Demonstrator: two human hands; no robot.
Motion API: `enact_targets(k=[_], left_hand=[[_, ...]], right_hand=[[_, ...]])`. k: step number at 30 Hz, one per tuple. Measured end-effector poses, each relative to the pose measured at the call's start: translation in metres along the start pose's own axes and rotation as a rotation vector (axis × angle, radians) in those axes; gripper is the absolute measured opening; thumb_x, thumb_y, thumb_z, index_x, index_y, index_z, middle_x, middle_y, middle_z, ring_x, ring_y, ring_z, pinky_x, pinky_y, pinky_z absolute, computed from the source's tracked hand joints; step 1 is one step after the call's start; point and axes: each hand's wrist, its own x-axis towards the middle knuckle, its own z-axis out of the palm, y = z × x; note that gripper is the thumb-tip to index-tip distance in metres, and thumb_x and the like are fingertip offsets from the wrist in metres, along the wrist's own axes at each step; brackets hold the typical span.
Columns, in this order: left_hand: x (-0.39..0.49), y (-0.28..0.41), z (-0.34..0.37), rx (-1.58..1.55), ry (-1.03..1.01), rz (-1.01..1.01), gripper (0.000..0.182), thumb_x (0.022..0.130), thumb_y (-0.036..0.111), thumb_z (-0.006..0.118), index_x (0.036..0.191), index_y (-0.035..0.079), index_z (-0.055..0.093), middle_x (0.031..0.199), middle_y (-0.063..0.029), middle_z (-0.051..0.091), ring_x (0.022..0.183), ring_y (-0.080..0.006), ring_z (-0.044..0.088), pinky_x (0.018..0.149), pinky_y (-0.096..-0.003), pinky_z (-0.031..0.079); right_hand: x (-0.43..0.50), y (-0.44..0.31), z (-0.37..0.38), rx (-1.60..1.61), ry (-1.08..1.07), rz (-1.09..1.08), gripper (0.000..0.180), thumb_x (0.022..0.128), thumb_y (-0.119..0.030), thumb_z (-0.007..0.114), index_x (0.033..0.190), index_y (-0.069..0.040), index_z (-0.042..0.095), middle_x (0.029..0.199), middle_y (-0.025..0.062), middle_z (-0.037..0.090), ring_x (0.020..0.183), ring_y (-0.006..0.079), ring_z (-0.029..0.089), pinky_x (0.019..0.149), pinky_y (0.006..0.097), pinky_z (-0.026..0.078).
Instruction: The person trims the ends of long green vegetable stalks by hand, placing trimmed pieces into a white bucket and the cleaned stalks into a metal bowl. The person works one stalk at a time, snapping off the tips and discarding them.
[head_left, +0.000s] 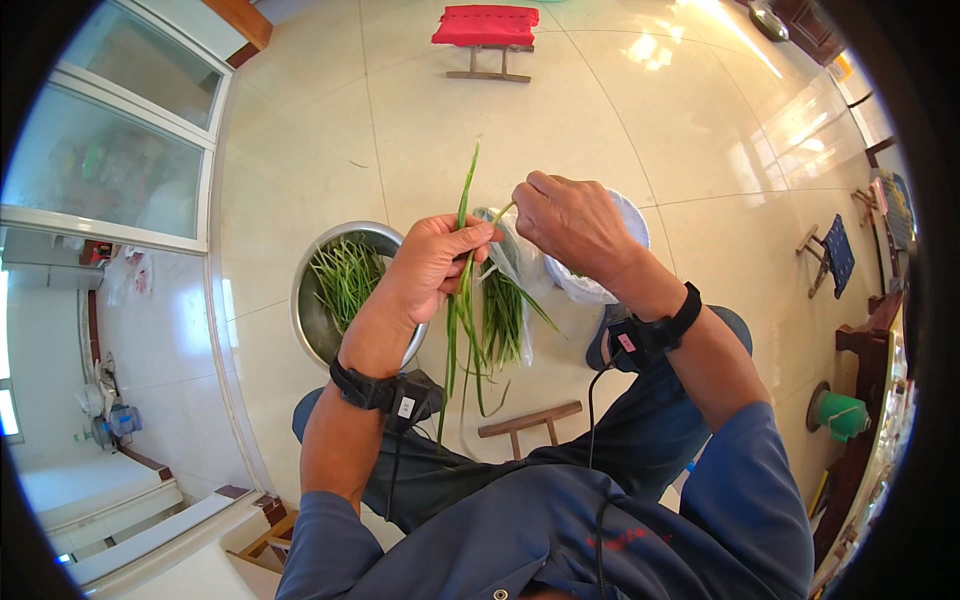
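Several long green leaf stalks, like Chinese chives (466, 300), hang from my left hand (439, 262), which is shut around them. My right hand (574, 221) pinches the pale end of a stalk (505, 212) just right of the left fingertips. Beneath my hands, a bunch of the same greens (502, 322) lies on the floor, partly in a clear plastic bag (527, 262). A steel basin (304, 330) with more greens (346, 281) stands to the left. Behind my right hand is a white-lined bin (634, 217), its contents mostly hidden.
A wooden stool part (531, 421) shows between my legs. A red-topped folding stool (486, 30) stands ahead on the tiled floor (300, 150), and a blue one (834, 255) at right. A glazed sliding door (120, 157) borders the left, a green container (844, 415) the right.
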Motion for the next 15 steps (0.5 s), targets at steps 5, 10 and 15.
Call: enact_targets(k=[5,10,15], left_hand=[[0.002,-0.009,0.008,0.062,0.018,0.066,0.019,0.099,0.021,0.067,0.101,0.002,0.068,0.074,0.0046,0.06,0.049,-0.0014,0.041,0.042,-0.0197,0.025],[-0.009,-0.009,0.001,0.031,0.082,0.028,0.02,0.1,0.02,0.066,0.108,0.001,0.067,0.074,0.0048,0.06,0.052,0.0,0.042,0.042,-0.0181,0.026],[-0.002,-0.007,-0.011,0.015,0.143,0.099,0.02,0.101,0.022,0.065,0.108,0.004,0.068,0.08,0.003,0.062,0.054,-0.0007,0.042,0.044,-0.018,0.028]], right_hand=[[0.001,0.002,0.015,0.359,0.113,0.233,0.017,0.089,-0.014,0.061,0.082,0.001,0.06,0.077,0.017,0.063,0.069,0.0357,0.064,0.064,0.0421,0.051],[-0.004,0.049,0.0,0.594,0.031,0.511,0.028,0.094,-0.022,0.055,0.091,0.002,0.07,0.078,0.0206,0.067,0.072,0.0342,0.065,0.069,0.039,0.051],[-0.027,0.1,0.002,0.239,-0.378,0.692,0.028,0.093,-0.019,0.053,0.09,0.001,0.072,0.077,0.0188,0.069,0.075,0.0331,0.069,0.072,0.0422,0.053]])
